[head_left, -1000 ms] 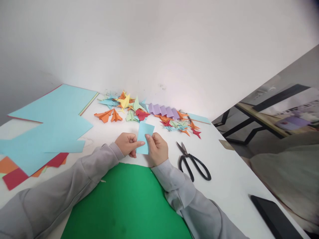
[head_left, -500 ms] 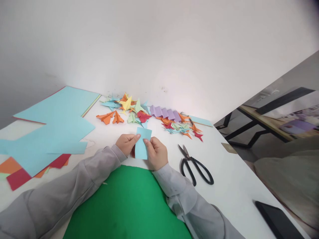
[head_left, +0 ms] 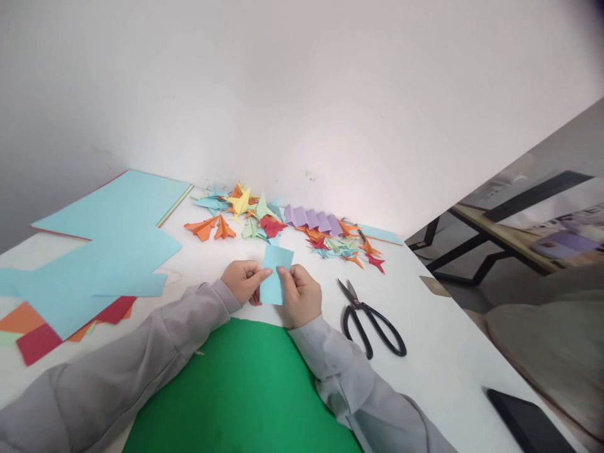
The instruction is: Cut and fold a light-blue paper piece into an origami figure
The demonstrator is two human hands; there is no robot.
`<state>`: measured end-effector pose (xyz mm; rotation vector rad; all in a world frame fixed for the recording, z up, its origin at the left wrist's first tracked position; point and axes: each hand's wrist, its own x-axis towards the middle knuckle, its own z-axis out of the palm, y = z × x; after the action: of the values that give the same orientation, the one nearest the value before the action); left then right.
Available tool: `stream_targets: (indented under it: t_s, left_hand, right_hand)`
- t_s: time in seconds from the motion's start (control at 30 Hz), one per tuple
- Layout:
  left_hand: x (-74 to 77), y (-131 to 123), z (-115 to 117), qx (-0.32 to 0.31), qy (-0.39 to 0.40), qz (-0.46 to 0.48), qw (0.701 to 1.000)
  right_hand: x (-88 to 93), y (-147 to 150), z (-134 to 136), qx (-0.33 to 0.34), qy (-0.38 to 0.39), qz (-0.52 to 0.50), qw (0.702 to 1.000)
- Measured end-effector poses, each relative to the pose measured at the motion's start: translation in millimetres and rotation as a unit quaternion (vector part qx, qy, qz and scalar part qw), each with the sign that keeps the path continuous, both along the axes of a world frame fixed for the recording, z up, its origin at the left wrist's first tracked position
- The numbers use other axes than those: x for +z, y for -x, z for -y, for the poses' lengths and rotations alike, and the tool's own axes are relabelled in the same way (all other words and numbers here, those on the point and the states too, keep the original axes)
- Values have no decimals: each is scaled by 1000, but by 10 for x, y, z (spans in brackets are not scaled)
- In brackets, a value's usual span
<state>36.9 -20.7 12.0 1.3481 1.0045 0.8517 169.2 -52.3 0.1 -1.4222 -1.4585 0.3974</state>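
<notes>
Blue paper (head_left: pixel 276 286) bridges both hands (head_left: pixel 243 282) (head_left: pixel 304 297), background lettering (head_left: pixel 576 218) blurred

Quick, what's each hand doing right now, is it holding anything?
Left hand: closed, holding the small blue paper at its left edge.
Right hand: closed, holding the same paper at its right edge.

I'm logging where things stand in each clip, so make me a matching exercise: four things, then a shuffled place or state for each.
1. scissors
2. purple paper
3. small blue paper
4. green sheet

A. held by the left hand and right hand
B. bottom middle of the picture
C. lying with blades apart
D. creased in zigzags

Pairs: 1-C, 2-D, 3-A, 4-B
</notes>
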Motion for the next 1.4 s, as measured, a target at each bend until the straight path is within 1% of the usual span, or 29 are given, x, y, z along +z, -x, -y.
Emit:
stream_targets:
  t_s: [0.1,0.3,0.43,0.53,0.67,0.73,0.83,0.9,0.93,1.07,1.13,1.3,1.37,1.4]
  left_hand:
    - [2,-4,3,0,2,2,1000]
    - [3,-1,29,-29,-10,5,1000]
    - [20,-1,48,-20,-24,-19,999]
    - [33,-7,55,-14,-12,-29,999]
    - [41,-18,69,-48,0,-29,998]
    - [39,-18,76,-58,-18,-57,997]
    - [29,-9,74,-51,-87,-106,989]
    - [21,-3,66,-48,-120,-115,985]
    - [18,-2,63,-51,-120,-114,985]
    - [6,-2,66,-87,-70,-98,989]
    - [-2,-5,71,-90,-90,-105,986]
    - [-10,-2,72,-75,-186,-138,970]
    - [-2,3,75,-76,-195,-137,968]
    - [4,5,79,-79,-184,-135,970]
  right_hand:
    - [12,-3,5,-4,-1,-1,1000]
    - [5,-36,-29,-17,-1,-22,1000]
    - [-2,-38,-42,-16,4,-35,999]
    - [10,-32,-40,-18,11,-41,999]
    - [27,-26,-42,-24,5,-42,999]
    - [27,-25,-49,-30,1,-39,999]
    - [17,-26,-61,-41,0,-42,998]
    - [10,-29,-68,-38,5,-51,998]
    - [7,-31,-71,-36,8,-55,998]
    - [-8,-49,-88,-49,3,-51,997]
    - [-19,-55,-97,-58,-4,-47,997]
    - [-35,-56,-105,-60,-14,-41,997]
    - [-30,-57,-102,-60,-17,-38,997]
    - [-27,-58,-99,-60,-18,-37,997]
